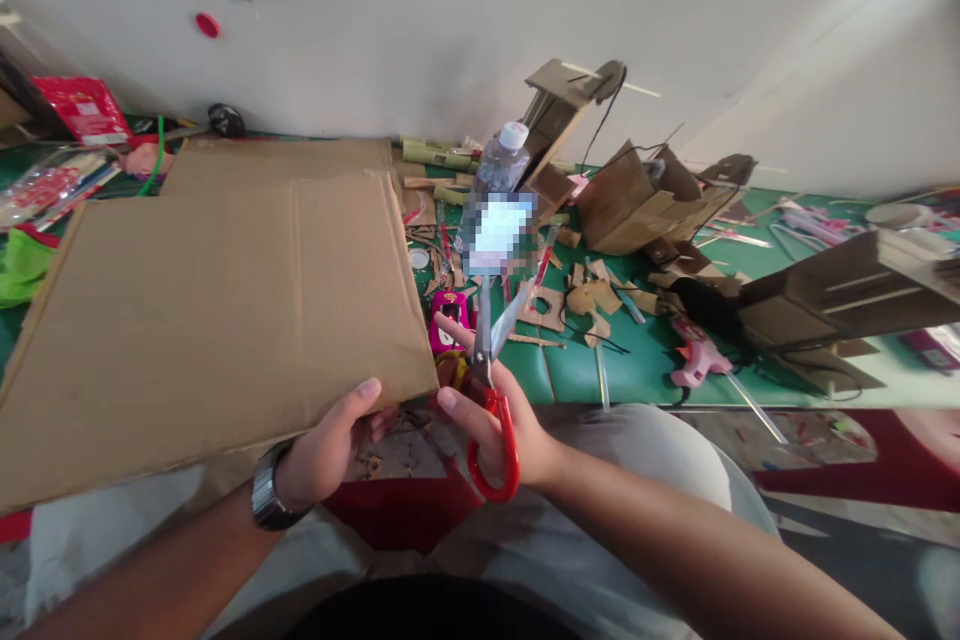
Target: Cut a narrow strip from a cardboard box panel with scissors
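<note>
A large brown cardboard sheet [187, 310] spreads over the left of the view, its near edge over my lap. My left hand [337, 440] grips that edge close to the right corner, thumb on top and fingers underneath. In my right hand [517, 425] is a pair of scissors [484, 360] with red handles. Their blades stand apart and point away from me, just right of the cardboard's corner. Neither blade is on the sheet. My right index finger stretches forward beside the blades, over a magenta box-like item [448, 315].
Cardboard scraps [592, 295] litter the green table [525, 375]. Beyond the scissors stands a clear plastic bottle [499, 165] with a white cap. Several cardboard constructions [637, 205] rest at the right, near a pink glue gun [701, 360]. A red packet [82, 110] lies at the far left.
</note>
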The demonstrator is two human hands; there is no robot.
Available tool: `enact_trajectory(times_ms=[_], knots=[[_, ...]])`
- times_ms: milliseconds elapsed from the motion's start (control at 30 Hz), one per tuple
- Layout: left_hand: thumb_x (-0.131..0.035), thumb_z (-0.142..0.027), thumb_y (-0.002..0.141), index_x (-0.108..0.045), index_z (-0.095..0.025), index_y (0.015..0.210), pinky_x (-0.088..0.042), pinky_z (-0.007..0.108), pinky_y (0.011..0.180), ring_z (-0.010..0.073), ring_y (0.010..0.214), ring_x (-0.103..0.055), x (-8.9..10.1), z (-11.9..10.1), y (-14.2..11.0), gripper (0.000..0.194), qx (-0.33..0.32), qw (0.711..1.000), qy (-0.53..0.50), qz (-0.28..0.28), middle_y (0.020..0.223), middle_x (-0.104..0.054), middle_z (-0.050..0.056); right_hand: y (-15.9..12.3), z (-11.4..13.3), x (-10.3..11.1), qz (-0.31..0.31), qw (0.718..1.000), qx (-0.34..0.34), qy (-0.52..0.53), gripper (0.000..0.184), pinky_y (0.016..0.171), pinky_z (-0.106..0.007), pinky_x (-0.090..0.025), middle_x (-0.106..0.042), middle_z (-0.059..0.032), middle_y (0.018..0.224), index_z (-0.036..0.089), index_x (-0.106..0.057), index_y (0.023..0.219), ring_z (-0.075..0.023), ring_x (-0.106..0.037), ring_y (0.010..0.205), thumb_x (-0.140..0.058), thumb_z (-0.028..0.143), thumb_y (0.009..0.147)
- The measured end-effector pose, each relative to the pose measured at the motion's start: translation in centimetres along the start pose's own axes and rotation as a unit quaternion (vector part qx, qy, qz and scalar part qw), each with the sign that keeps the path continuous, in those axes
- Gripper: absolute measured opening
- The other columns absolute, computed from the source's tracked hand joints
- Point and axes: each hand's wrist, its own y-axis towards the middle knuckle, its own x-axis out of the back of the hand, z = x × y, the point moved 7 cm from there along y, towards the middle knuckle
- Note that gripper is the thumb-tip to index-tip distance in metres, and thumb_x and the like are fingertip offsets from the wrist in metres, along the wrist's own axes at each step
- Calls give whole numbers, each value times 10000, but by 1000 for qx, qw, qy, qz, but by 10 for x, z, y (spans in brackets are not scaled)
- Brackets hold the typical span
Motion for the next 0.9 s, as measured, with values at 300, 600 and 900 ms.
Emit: enact_trajectory(times_ms=[300, 600, 900], knots=[[-887, -492, 764, -759, -175, 788, -504, 343, 689, 192, 640, -564, 3, 5, 0, 344, -5, 999, -49, -8, 663, -689, 32, 0, 9, -8, 54, 998, 36, 14, 839, 1279, -499, -396, -604, -120, 1577, 264, -321, 1703, -305, -544, 1495, -718, 472, 993], [-908, -514, 726, -716, -179, 698, -444, 315, 605, 149, 574, -479, 3, 3, 2, 387, -11, 999, -49, -16, 597, -612, -5, 0, 5, -7, 57, 997, 29, -42, 819, 1072, -470, -582, -795, -60, 1074, 241, -327, 1703, -305, -736, 1134, -671, 511, 1011], [-889, -595, 697, -610, -197, 598, -438, 308, 579, 144, 568, -466, 5, -3, 3, 496, -3, 1000, -15, -19, 570, -545, -6, -1, 8, -8, 70, 994, 38, -75, 806, 781, -359, -611, -710, -24, 877, 208, -298, 1706, -218, -669, 768, -641, 474, 1027]])
